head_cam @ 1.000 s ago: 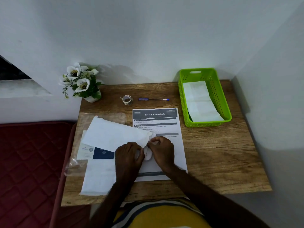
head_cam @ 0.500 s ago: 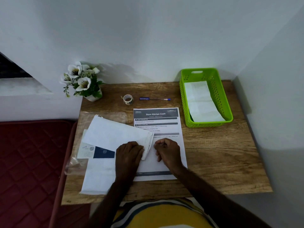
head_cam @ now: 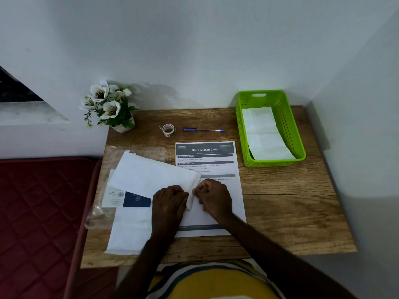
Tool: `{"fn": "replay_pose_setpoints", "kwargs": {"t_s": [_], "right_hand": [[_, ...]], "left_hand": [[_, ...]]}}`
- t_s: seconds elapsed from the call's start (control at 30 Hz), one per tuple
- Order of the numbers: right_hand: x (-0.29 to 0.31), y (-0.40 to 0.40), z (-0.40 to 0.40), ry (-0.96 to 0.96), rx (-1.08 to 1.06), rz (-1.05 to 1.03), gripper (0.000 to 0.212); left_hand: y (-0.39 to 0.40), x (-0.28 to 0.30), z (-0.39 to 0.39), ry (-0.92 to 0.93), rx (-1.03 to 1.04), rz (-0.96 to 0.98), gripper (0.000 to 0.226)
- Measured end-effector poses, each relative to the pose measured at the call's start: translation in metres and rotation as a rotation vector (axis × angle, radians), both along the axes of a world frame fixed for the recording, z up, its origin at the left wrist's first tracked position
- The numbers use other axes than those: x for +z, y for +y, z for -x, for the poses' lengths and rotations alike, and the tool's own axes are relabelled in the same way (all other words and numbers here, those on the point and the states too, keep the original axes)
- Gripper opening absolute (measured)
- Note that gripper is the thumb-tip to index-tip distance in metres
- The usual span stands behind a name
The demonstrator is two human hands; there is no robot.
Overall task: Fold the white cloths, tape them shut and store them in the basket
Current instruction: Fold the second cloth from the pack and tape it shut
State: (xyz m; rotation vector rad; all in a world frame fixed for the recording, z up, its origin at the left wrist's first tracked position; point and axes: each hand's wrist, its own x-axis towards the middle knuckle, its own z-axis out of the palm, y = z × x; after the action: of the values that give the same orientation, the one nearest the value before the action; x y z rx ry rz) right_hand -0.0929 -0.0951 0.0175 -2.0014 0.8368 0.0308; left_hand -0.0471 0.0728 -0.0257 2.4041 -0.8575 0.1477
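Now both hands meet at the folded cloth's (head_cam: 151,175) right end on the table (head_cam: 280,201): left hand (head_cam: 169,200) presses down, fingers curled, right hand (head_cam: 212,197) pinches the edge. Two cloths (head_cam: 264,134) lie in the basket (head_cam: 287,126); tape (head_cam: 168,130) sits near the pen (head_cam: 203,130).

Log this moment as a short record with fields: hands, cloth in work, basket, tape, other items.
hands: left hand and right hand both pinch one end of the cloth
cloth in work: folded white cloth, lying tilted across the instruction sheet
basket: green basket at the table's far right, white cloths inside
tape: tape roll untouched near the back edge
other items: pen, flower pot, more cloth at front left
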Motion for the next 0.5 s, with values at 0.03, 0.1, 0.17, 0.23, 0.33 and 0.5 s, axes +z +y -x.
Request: {"fn": "replay_pose_setpoints", "kwargs": {"t_s": [0.03, 0.1, 0.17, 0.23, 0.33, 0.5], "right_hand": [[0.0, 0.0, -0.001, 0.008, 0.001, 0.005, 0.016], [0.0, 0.0, -0.003, 0.03, 0.0, 0.017, 0.018], [0.0, 0.0, -0.004, 0.052, 0.003, 0.036, 0.021], [-0.001, 0.0, -0.006, 0.07, 0.009, 0.057, 0.022], [-0.001, 0.0, -0.006, 0.076, 0.008, 0.056, 0.022], [0.003, -0.007, -0.004, 0.074, 0.054, -0.018, 0.019]], "left_hand": [[0.001, 0.0, 0.001, 0.012, 0.004, -0.001, 0.024], [0.002, 0.003, 0.002, 0.045, 0.035, 0.004, 0.027], [0.002, 0.01, 0.005, 0.083, 0.058, 0.02, 0.033], [0.004, 0.013, 0.008, 0.093, 0.005, 0.009, 0.037], [0.009, 0.01, 0.01, 0.044, -0.07, -0.066, 0.035], [0.009, 0.01, 0.01, 0.005, -0.062, -0.055, 0.042]]}}
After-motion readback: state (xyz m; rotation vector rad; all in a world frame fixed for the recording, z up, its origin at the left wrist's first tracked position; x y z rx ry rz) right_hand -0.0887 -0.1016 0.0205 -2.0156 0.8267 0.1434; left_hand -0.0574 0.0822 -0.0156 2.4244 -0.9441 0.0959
